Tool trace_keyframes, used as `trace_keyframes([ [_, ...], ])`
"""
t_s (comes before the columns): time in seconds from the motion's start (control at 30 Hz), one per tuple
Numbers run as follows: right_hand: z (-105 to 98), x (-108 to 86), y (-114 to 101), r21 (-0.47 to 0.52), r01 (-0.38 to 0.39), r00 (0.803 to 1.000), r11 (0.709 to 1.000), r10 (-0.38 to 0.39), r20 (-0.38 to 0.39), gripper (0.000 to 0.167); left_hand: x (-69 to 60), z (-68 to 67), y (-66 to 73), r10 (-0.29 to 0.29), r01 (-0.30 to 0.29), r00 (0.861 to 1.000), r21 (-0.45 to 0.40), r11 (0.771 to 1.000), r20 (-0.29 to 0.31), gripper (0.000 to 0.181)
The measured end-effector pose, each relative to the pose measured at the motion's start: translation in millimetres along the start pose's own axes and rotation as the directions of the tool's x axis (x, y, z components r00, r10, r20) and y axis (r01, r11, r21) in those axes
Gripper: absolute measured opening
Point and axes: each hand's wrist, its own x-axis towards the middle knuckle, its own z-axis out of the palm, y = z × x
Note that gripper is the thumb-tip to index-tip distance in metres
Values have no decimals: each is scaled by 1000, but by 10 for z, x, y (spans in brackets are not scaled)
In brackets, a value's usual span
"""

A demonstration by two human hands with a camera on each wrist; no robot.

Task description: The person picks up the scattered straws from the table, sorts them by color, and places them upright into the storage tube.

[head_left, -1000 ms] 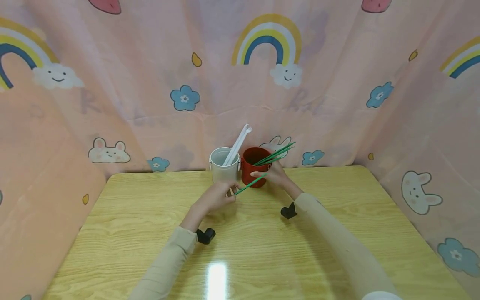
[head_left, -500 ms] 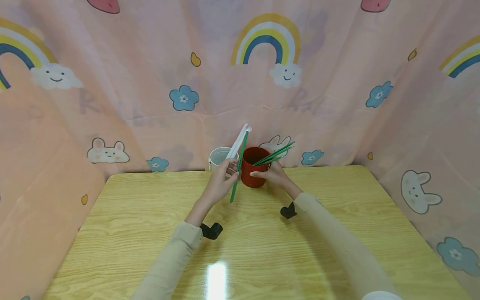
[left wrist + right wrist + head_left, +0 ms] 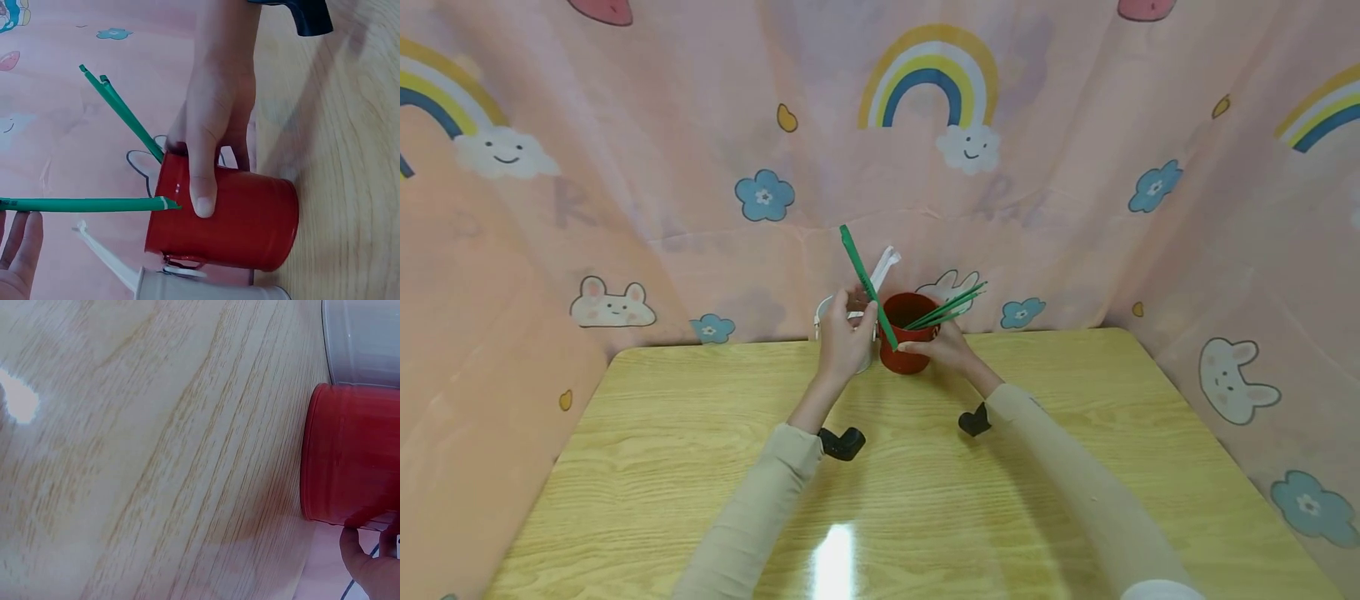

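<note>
Between the thumb and fingers of my left hand (image 3: 842,343) is a green paper-wrapped straw (image 3: 859,265), tilted with its top to the left, above the two buckets. Its lower end overlaps the red bucket's wall (image 3: 250,219) in the left wrist view; contact there is unclear. My right hand (image 3: 952,347) grips the red bucket (image 3: 901,362) from its right side, thumb across the front wall. Several green straws (image 3: 947,312) lean rightward out of that bucket. Beside it on the left stands a white bucket (image 3: 865,363), partly behind my left hand, with white wrapped straws (image 3: 886,263) leaning out.
Both buckets stand at the back edge of the wooden table (image 3: 700,450), close to a pink patterned curtain (image 3: 700,242). A black device part (image 3: 842,444) sticks out below the left wrist, and another (image 3: 975,421) below the right.
My left hand has risen from the table to above the white bucket, swinging the green straw from low and slanted to upright, then leftward-tilted. The right hand keeps its place on the red bucket.
</note>
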Motion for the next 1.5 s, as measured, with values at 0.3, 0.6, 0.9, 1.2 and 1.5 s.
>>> trace_keyframes([
  [0.3,-11,73,241,-38,-3,1000,999,2,-31,80,109,97,83,53,-58,997,-86,995,-59,22],
  [0.6,8,6,15,5,-10,1000,1000,10,-2,79,100,187,-17,70,-70,997,6,998,12,21],
  [0.9,-1,-14,-56,-5,17,1000,1000,-17,23,79,37,298,-204,97,-113,984,104,988,148,21],
  [1.2,-22,44,95,-7,54,998,999,-54,30,72,-14,379,-269,61,-92,969,119,989,240,23],
  [1.5,-27,73,261,-39,42,999,998,-42,11,70,-7,431,-225,82,-130,964,177,976,254,20],
])
